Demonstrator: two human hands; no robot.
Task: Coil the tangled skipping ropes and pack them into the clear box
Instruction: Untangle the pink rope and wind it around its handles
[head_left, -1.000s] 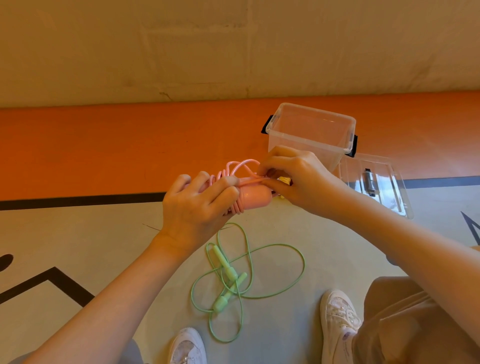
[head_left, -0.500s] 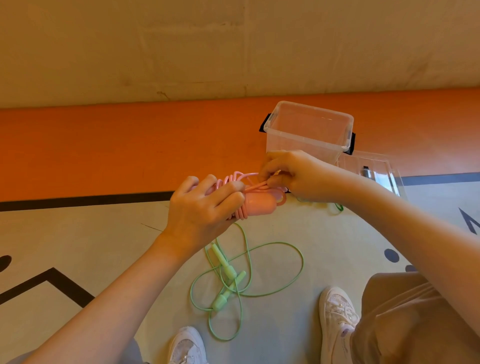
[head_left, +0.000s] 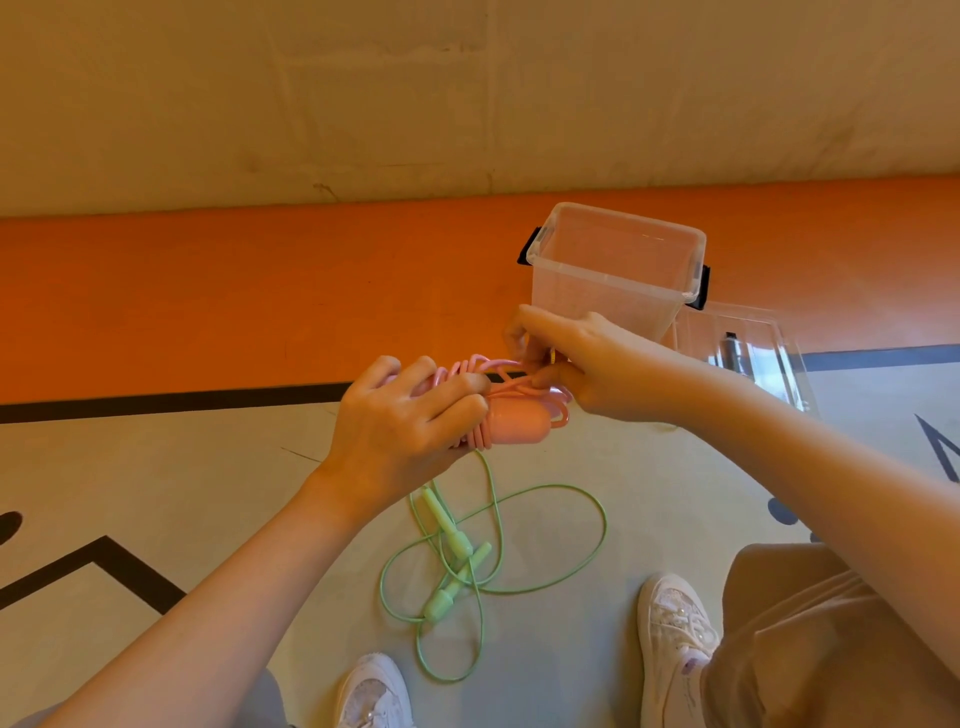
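My left hand grips a coiled pink skipping rope by its handles, held above the floor. My right hand pinches a loop of the pink cord at the bundle's far right end. A green skipping rope lies loose and tangled on the floor below my hands, its two handles crossed in the middle. The clear box stands open on the orange floor band just behind my right hand, with nothing visible inside it.
The box's clear lid lies flat to the right of the box, with a small dark object on it. My two white shoes are at the bottom edge. A beige wall runs along the far side.
My right hand has drawn the pink cord a little to the right and up at the bundle's end. My left hand keeps its grip and has barely moved.
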